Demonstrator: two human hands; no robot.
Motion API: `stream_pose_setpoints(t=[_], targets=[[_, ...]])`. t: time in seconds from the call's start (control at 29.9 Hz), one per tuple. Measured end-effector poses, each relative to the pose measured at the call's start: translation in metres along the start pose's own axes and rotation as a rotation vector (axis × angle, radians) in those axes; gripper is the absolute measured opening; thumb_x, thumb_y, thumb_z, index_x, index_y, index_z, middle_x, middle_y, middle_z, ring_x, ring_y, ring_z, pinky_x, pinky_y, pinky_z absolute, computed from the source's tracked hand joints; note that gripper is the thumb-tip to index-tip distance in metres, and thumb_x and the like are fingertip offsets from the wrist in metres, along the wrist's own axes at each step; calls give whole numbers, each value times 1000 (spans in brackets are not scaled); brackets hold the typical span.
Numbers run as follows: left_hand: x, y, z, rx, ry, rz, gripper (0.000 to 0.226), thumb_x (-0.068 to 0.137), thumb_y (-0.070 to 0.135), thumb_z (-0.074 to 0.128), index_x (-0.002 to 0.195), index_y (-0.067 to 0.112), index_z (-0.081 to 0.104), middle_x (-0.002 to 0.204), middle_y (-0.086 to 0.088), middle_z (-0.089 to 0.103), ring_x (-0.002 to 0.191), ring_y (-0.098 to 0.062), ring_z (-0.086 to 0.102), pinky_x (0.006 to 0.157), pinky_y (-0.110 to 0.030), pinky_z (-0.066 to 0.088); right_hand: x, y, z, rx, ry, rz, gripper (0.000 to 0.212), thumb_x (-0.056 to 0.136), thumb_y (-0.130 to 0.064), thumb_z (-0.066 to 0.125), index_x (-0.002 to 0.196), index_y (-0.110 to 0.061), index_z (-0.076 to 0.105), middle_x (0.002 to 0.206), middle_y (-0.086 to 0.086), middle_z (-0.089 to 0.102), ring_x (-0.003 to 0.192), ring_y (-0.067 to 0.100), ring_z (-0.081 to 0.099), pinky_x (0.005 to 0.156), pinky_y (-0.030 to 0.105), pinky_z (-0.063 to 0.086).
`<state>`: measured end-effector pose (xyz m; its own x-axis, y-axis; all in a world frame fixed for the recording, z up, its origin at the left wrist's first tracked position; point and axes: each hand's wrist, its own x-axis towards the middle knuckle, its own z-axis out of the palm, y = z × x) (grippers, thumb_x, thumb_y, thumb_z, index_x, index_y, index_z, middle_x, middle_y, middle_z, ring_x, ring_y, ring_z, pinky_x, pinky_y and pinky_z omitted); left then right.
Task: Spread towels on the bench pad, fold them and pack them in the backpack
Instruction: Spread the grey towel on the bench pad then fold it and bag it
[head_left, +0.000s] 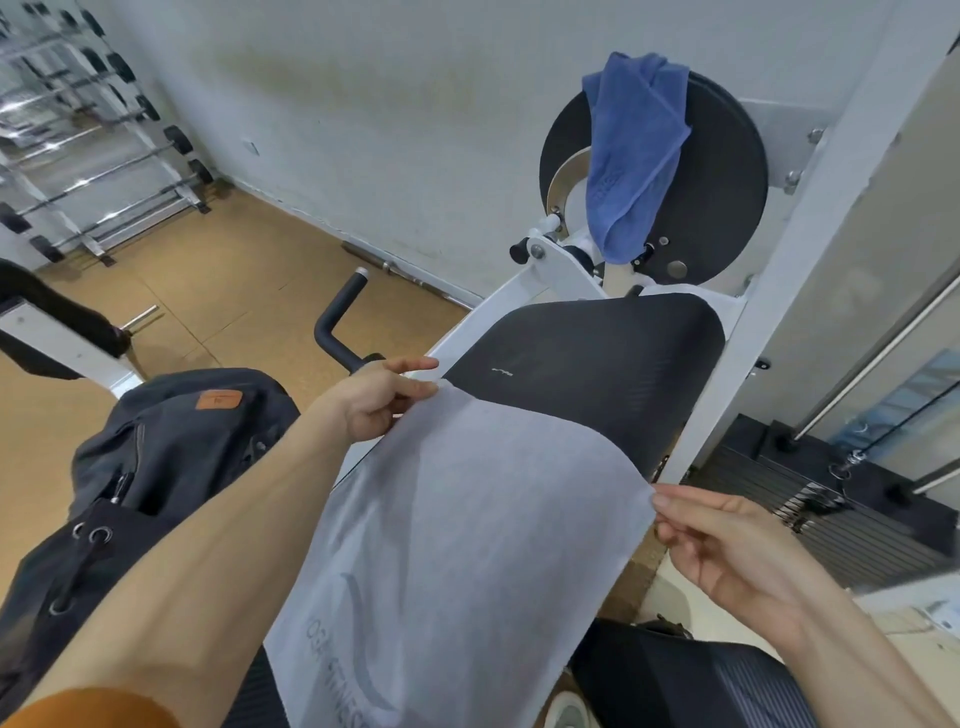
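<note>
A pale grey towel with faint printed lettering lies stretched over the near half of the black bench pad. My left hand pinches its far left corner at the pad's left edge. My right hand pinches the far right corner just past the pad's right side. A blue towel hangs draped over the black weight plate beyond the pad. The dark grey backpack with an orange patch sits to the left of the bench, under my left forearm.
The white machine frame rises along the pad's right side, with a weight stack and cable beyond it. A black handle sticks up left of the pad. A barbell rack stands at the far left on the brown floor.
</note>
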<state>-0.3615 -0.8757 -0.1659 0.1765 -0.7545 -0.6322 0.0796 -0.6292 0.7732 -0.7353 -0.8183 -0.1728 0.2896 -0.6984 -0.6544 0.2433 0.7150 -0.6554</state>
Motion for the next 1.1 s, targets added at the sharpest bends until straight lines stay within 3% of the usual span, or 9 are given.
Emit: stream_pose_setpoints(t=[0.13,0.27,0.37,0.47,0.54,0.67,0.94,1.1], targets=[[5,-9,4,-159,117,37,39,84,-1,70,118,19,67,115,-11,65,101,-27,63,86,-37,55,1,3,1,-112,58,-74,19,78,0,72,97,2,73,72,10,59,57,11,53,49,17,50],[13,-16,9,251,199,29,20,84,19,75,104,24,73,113,-5,64,102,-21,62,92,-33,54,-1,1,4,-277,47,-138,5,87,-7,67,90,-11,70,81,6,62,72,13,53,63,26,49],[18,-16,14,583,174,83,4,88,36,68,92,37,70,102,2,63,100,-18,61,96,-36,51,-3,-1,8,-313,10,-150,5,90,-13,64,91,-12,70,84,3,71,69,10,61,63,27,48],[20,-12,16,690,121,170,8,92,29,65,98,33,66,91,4,58,89,-14,57,88,-31,51,-6,-4,11,-357,-41,-160,20,81,-24,73,97,-12,71,89,4,75,70,10,60,65,26,46],[21,-9,14,677,55,189,16,90,19,67,102,29,68,98,-4,59,92,-18,59,91,-35,53,-6,-8,11,-405,-59,-179,26,75,-25,76,97,-11,74,93,8,76,74,11,61,67,26,44],[27,1,15,815,-8,198,8,90,17,67,95,22,70,99,-7,67,96,-23,62,94,-39,53,-2,-20,10,-437,-53,-202,10,83,-14,72,89,-7,75,86,10,75,70,15,57,58,21,47],[49,26,28,570,53,206,7,93,11,63,96,16,63,106,-11,67,99,-28,62,87,-34,55,21,-58,7,-169,38,-233,13,91,-8,61,101,-1,62,71,7,72,53,14,67,47,21,54],[74,41,54,514,199,323,12,92,12,66,102,14,71,97,-1,66,81,-7,56,74,-21,46,48,-90,-1,27,148,-314,7,89,-3,61,96,-2,61,78,9,69,61,13,70,53,22,57]])
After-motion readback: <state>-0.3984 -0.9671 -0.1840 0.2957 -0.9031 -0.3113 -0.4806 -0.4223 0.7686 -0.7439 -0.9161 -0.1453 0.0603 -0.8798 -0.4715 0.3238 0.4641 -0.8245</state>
